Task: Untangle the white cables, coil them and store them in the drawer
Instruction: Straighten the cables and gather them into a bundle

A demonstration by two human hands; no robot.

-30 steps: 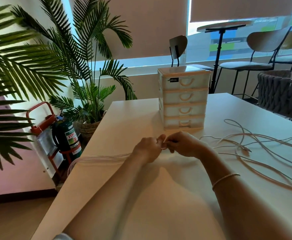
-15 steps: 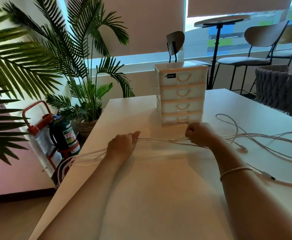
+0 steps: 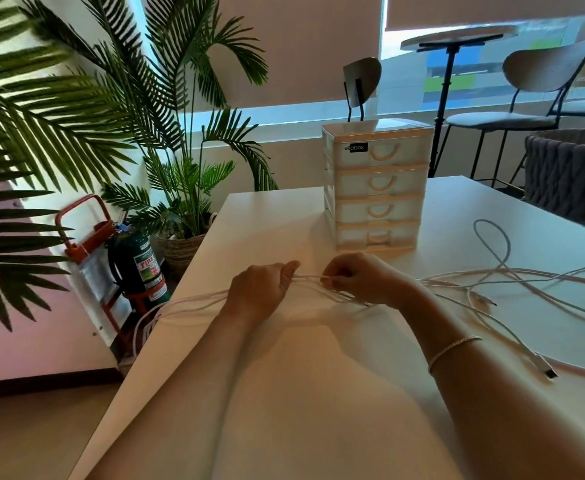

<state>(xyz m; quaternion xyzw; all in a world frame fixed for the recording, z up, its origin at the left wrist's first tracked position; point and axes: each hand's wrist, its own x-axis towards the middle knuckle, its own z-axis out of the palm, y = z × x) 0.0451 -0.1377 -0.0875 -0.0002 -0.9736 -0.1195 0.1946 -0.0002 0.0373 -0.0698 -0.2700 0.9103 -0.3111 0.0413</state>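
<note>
We are in the untangling step, we think. Our left hand (image 3: 261, 289) has a closed grip on a bunch of white cables (image 3: 513, 289), and the thumb lies along the top of the bunch. Our right hand (image 3: 360, 278) is just beside it, with its grip pinching one thin strand between the fingertips (image 3: 332, 281). The two hands are near the middle of the frame, low on the table (image 3: 284, 410).

The cables run both ways from our hands. To the left they go over the table edge and hang down in loops. To the right they lie in loose crossing loops, with a plug (image 3: 545, 370) at the lower right.

The drawer box (image 3: 376, 188) stands just behind our hands, and all four drawers look closed. Nothing is coiled yet.

Next we probably need to pull the pinched strand free of the bunch, slowly, so the hanging part does not drag everything off the edge. There is plenty of bare table in front of us for coiling.
</note>
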